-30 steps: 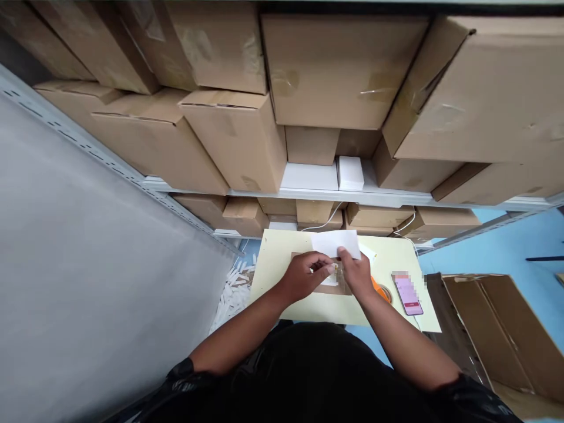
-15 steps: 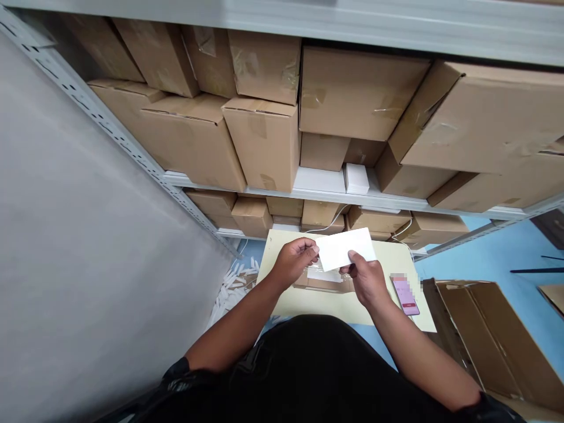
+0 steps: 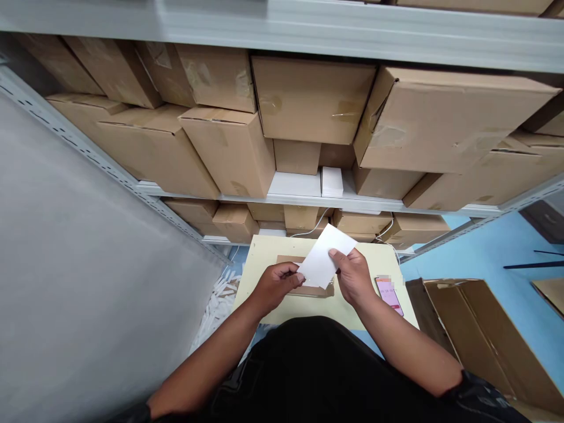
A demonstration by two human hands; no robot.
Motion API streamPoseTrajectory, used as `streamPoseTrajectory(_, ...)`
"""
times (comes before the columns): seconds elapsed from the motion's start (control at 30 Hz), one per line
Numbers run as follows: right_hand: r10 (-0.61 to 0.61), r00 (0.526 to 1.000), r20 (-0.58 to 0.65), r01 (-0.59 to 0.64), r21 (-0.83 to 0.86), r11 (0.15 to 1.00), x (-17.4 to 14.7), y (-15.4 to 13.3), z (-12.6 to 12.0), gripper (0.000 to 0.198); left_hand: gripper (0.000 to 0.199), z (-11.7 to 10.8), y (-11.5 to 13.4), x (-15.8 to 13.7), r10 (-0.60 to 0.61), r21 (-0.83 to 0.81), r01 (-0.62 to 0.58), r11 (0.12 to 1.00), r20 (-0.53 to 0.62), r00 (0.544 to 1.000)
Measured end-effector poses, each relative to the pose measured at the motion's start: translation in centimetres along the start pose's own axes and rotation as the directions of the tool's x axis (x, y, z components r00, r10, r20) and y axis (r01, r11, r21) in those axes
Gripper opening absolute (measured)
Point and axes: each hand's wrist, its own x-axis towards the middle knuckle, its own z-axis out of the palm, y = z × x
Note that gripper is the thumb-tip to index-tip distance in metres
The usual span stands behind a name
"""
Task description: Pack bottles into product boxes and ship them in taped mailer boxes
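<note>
Now that the card [image 3: 321, 258] is slanting steeper between them, left hand [image 3: 276, 286] and right hand [image 3: 356, 277] are steadying it in closed pinches.

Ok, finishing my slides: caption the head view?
Right hand holds white sheet, left hand at its corner, above cardboard box.

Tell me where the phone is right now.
In the head view, the phone lies near the right edge of the pale yellow table, just to the right of the right hand and its wrist.
</note>
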Motion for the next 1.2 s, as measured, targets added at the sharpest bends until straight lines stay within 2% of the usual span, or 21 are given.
streamPoseTrajectory(0.13,0.001,0.999,0.041,0.0,-0.039,0.999,-0.2,-0.8,-0.4,0.04,0.033,0.3,0.5,-0.6,0.04,0.003,-0.039,0.999,-0.027,0.999)
streamPoseTrajectory(0.23,0.001,0.998,0.057,0.005,-0.111,0.994,-0.4,-1.2,-0.6,0.039,0.031,0.0,1.2,-0.8,0.089,0.05,-0.088,0.995,-0.002,0.996)
streamPoseTrajectory(0.33,0.028,0.994,0.107,-0.006,-0.203,0.979,-0.2,-1.4,-1.0,0.034,0.03,-0.7,2.5,-0.4,0.142,0.064,-0.142,0.988,-0.002,0.99)
streamPoseTrajectory(0.43,0.081,0.98,0.184,-0.027,-0.281,0.959,0.2,-1.8,-1.0,0.026,0.032,-1.4,4.3,0.3,0.16,0.002,-0.16,0.987,-0.017,0.987)
streamPoseTrajectory(0.63,0.239,0.925,0.296,-0.132,-0.34,0.931,0.1,-2.3,-0.3,0.019,0.032,-1.7,6.3,0.8,0.105,-0.192,-0.086,0.978,0.091,0.99)
streamPoseTrajectory(1.0,0.325,0.882,0.341,-0.207,-0.34,0.918,-0.5,-1.7,0.4,0.019,0.029,-1.8,5.7,0.1,0.007,-0.281,0.03,0.959,0.131,0.991)
streamPoseTrajectory(1.2,0.351,0.868,0.35,-0.237,-0.33,0.914,-0.3,-0.7,0.1,0.02,0.029,-1.4,4.5,0.1,-0.041,-0.33,0.094,0.939,0.163,0.986)
